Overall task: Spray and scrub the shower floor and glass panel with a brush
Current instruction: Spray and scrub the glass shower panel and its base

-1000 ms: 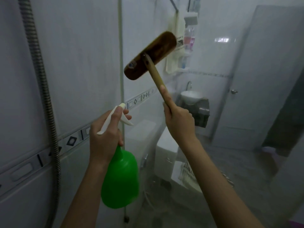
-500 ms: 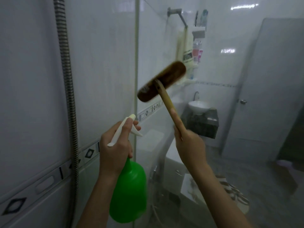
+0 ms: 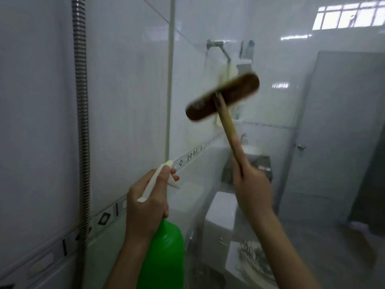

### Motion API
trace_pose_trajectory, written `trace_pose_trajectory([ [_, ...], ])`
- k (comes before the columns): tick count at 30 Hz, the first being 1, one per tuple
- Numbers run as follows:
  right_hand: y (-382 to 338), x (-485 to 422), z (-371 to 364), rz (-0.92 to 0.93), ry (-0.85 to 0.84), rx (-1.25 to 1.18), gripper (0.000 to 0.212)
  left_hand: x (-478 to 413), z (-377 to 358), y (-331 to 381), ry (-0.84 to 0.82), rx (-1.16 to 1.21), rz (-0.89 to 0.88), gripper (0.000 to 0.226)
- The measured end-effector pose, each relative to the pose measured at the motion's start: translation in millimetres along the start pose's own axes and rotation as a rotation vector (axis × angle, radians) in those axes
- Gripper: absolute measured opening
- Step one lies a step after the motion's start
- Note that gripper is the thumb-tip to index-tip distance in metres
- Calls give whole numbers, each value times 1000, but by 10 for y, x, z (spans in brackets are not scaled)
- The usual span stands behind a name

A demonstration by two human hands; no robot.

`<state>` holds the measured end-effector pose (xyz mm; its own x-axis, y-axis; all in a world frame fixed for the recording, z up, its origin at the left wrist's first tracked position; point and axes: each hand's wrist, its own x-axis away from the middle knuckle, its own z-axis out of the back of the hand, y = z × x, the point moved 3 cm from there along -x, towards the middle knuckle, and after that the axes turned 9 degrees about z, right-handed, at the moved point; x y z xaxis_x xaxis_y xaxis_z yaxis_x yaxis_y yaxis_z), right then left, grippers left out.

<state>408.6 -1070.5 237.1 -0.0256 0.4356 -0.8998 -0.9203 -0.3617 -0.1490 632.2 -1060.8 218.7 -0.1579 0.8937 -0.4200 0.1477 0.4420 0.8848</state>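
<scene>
I see two hands up. Right hand (image 3: 252, 184): fingers clamped on handle of one brush (image 3: 223, 95), blurred head high at glass (image 3: 312, 142), contact unclear. Left hand (image 3: 145, 205): fingers wrapped round neck of one green bottle (image 3: 164, 253), low centre. One hose (image 3: 82, 122) hangs left.

No legible text or labels anywhere.

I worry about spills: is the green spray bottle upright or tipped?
Nearly upright: the left hand grips the green spray bottle at its neck, sprayer head on top, body below.
</scene>
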Motion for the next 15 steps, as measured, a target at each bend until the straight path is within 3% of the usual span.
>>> trace_pose_trajectory([
  [3,134,521,144,-64,-48,21,51,27,-75,-8,-28,19,-6,26],
  [9,277,-756,659,7,202,41,54,37,-293,-18,-87,-5,-8,28],
  [11,448,-420,746,-28,215,46,54,66,-357,-30,-103,11,-11,29],
  [15,579,1134,817,-215,123,9,62,170,-483,-137,-121,11,-9,32],
])
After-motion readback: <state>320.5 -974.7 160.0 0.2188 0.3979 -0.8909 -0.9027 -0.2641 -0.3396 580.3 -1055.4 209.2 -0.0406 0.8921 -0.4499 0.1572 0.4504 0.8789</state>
